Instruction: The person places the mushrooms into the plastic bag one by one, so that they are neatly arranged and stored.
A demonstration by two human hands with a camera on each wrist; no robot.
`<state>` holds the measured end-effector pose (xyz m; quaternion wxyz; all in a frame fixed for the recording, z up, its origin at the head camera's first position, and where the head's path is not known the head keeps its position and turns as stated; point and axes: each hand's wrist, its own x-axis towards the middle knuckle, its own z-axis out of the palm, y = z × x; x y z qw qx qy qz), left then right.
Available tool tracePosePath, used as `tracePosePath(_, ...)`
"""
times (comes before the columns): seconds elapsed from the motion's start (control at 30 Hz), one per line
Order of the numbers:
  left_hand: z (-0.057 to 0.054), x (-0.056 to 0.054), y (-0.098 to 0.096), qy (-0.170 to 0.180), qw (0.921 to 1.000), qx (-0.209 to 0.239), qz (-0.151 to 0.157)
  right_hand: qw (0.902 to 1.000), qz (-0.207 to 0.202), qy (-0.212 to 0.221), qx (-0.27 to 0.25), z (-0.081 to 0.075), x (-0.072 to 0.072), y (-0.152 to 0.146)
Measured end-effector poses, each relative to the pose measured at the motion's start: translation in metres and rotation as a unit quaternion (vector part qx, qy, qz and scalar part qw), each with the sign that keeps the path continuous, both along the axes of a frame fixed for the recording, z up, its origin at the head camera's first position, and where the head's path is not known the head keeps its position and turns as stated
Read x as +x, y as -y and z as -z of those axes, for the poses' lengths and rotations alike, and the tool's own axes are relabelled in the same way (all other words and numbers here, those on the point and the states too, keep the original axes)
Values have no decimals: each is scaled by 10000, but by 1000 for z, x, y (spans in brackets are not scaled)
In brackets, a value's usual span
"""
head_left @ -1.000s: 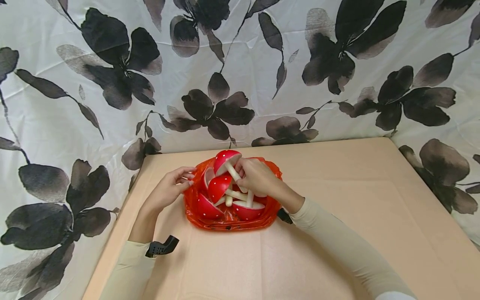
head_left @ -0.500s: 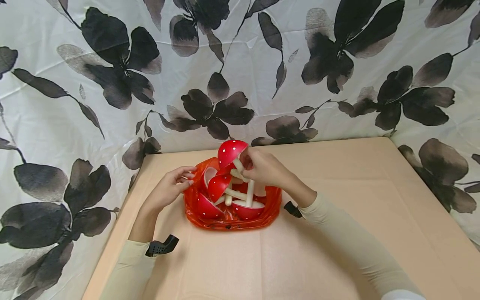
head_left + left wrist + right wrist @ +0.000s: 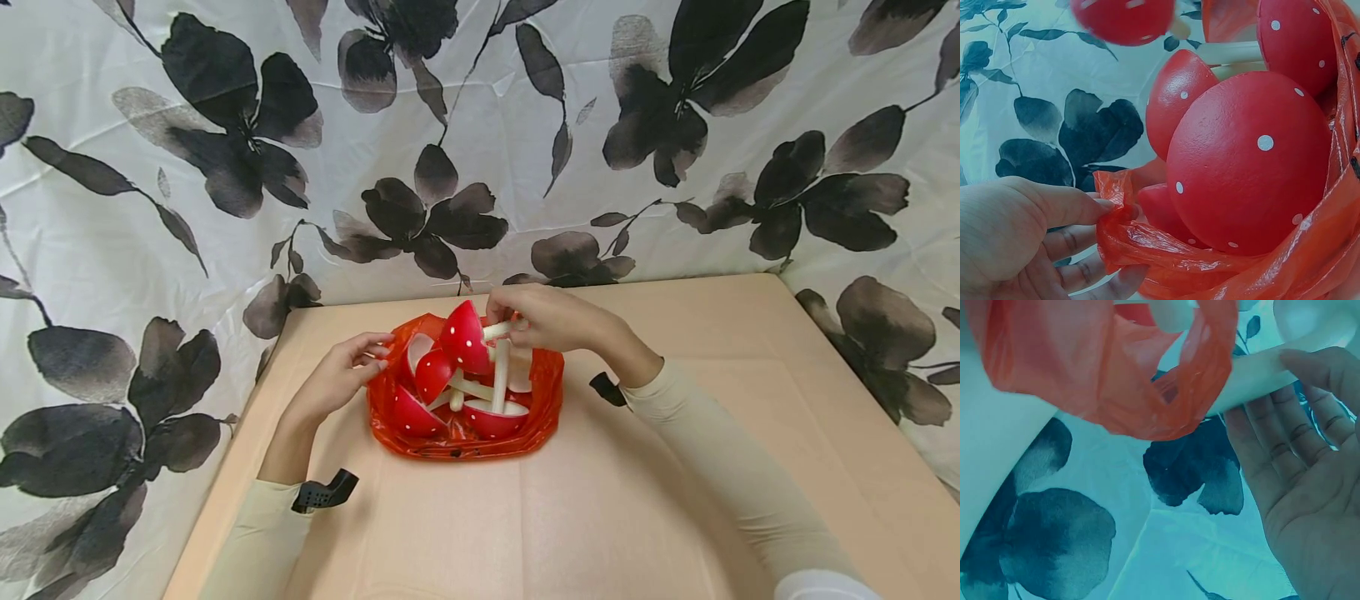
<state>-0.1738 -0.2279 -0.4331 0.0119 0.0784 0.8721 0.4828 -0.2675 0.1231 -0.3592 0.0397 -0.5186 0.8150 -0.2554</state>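
An orange-red plastic bag [image 3: 465, 451], its mouth spread wide, sits on the table. Several toy mushrooms with white-dotted red caps and pale stems are piled inside, one cap [image 3: 417, 417] at the left front and another [image 3: 497, 422] with its stem pointing up. My left hand [image 3: 337, 379] pinches the bag's left rim; the left wrist view shows the thumb on the folded plastic [image 3: 1116, 200]. My right hand [image 3: 558, 318] holds a mushroom [image 3: 465, 337] by its stem above the pile, its cap facing left. In the right wrist view, thumb and fingers grip that pale stem [image 3: 1257, 378].
The light wooden-toned tabletop [image 3: 675, 392] reaches out to the right of the bag and in front of it. A white curtain [image 3: 525, 142] with dark flowers hangs behind the table's back edge. Black camera mounts [image 3: 324, 493] sit at both wrists.
The right hand has lifted the mushroom from the pile and shifted right, turning its cap from facing up to facing left. The left hand stays at the bag's rim.
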Motion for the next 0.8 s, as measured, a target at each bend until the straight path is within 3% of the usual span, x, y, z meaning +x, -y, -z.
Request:
tracePosePath(0.23, -1, 2, 0, 10, 10000, 43, -40, 9966, -39, -410, 709, 6, -1, 5)
tracePosePath(0.43, 0, 3, 3, 22, 10000, 66, -37, 9909, -116, -249, 1315, 13, -2, 9)
tracePosePath(0.53, 0, 4, 4, 28, 9999, 112, -19, 9907, -98, -283, 1328, 18, -3, 12)
tracePosePath(0.8, 0, 4, 8, 38, 9999, 110, 14, 9875, 515, -1030, 1077, 24, -3, 16)
